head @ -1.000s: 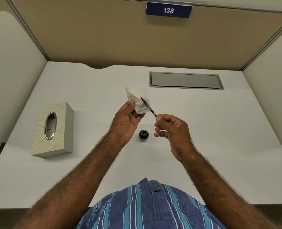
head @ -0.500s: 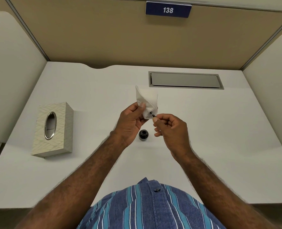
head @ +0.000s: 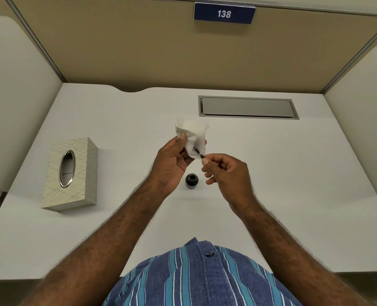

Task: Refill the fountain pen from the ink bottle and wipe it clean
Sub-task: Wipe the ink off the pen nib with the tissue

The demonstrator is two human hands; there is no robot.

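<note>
I see the left hand (head: 172,161) holding a white tissue (head: 193,134) above the desk (head: 293,173), fingers curled round it. The right hand (head: 228,175) pinches a thin dark pen (head: 199,151), its front end buried in the tissue. The open ink bottle (head: 191,181) stands on the desk between both wrists. A tissue box (head: 70,173) sits well left.

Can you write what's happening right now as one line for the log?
step: wiping pen | left hand: holds tissue around pen tip | right hand: pinches pen | ink bottle: on desk, uncapped
</note>
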